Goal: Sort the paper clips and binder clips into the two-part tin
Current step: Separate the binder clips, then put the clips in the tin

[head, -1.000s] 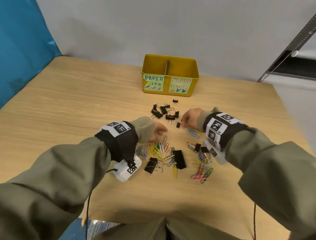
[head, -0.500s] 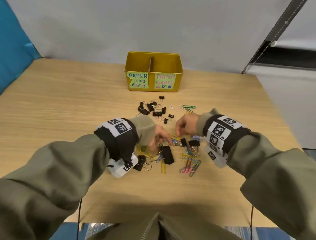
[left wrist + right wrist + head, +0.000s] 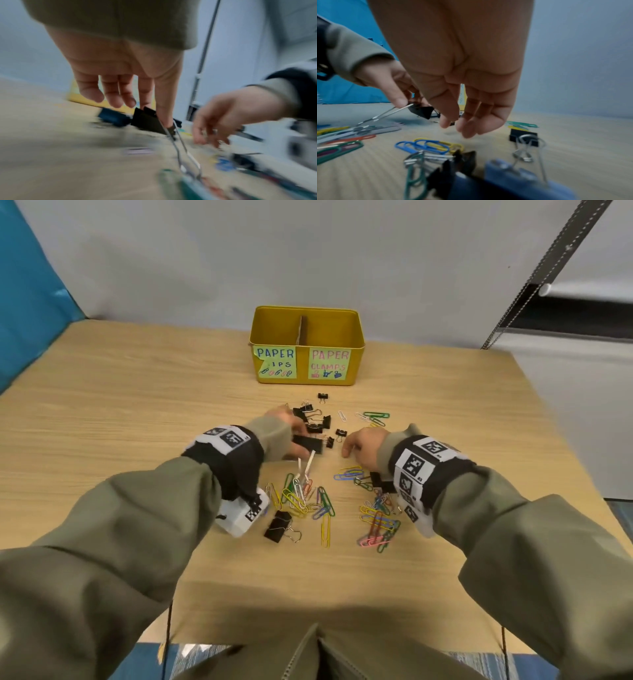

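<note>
The yellow two-part tin point(image 3: 303, 361) stands at the table's far side, labelled PAPER CLIPS on the left and PAPER CLAMPS on the right. My left hand point(image 3: 296, 440) point(image 3: 156, 115) pinches a large black binder clip point(image 3: 308, 444) point(image 3: 147, 120) point(image 3: 421, 111) between thumb and index finger, just above the table, its silver handles trailing down. My right hand point(image 3: 346, 448) point(image 3: 453, 128) hovers beside it with loosely hanging fingers that hold nothing I can see. Coloured paper clips point(image 3: 305, 498) point(image 3: 426, 144) lie in two heaps, and small black binder clips point(image 3: 315, 422) lie near the tin.
Another black binder clip point(image 3: 279, 527) lies by my left wrist, and one point(image 3: 523, 136) sits right of my right hand. A blue panel point(image 3: 30, 302) borders the table on the left. The table's right edge point(image 3: 561, 457) is close to my right arm.
My left hand has picked the large black binder clip out of the paper clip heap and carried it forward towards the tin. The right hand has stayed about where it was.
</note>
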### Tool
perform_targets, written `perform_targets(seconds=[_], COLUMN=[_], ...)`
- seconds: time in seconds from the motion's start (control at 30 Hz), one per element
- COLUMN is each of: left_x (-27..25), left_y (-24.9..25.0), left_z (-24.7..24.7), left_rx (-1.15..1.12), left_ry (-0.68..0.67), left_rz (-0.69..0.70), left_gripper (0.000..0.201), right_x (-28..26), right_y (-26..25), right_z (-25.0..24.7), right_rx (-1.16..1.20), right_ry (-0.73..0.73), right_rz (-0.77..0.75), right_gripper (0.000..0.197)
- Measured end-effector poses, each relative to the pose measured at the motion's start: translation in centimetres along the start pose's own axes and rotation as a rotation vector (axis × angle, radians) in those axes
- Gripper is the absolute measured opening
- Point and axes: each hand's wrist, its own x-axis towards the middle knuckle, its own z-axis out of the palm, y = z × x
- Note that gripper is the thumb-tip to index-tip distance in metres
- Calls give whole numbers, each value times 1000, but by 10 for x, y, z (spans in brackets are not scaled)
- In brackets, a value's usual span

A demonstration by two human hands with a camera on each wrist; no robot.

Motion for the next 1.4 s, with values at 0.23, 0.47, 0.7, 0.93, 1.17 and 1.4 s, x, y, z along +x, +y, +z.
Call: perform_targets(seconds=[0.23,0.47,0.7,0.93,1.17,1.4], left_x=[11,-26,-54,-61,-62,-71], left_y=[-48,-43,-23,-59,-95,-69], left_z=[-15,-10,26,8,4,-2], left_rx=[-17,52,200,158,38,-13], left_ry=[100,-46,-495,-537,-363,-234], left_rz=[-234,31,150,33,-97,-7], left_gripper=[54,23,46,25,17,38], right_x=[2,-4,2,-2,-2,23], right_y=[-31,-63,-65,-82,-76,-42], right_z=[8,15,12,36,22,16], right_rx=[-50,-72,-80,-218,-138,-32], right_ry=[-73,-18,-32,-70,-177,55], right_rz=[-147,-345,-330,-593,-420,-301], right_gripper=[48,40,39,50,36,47])
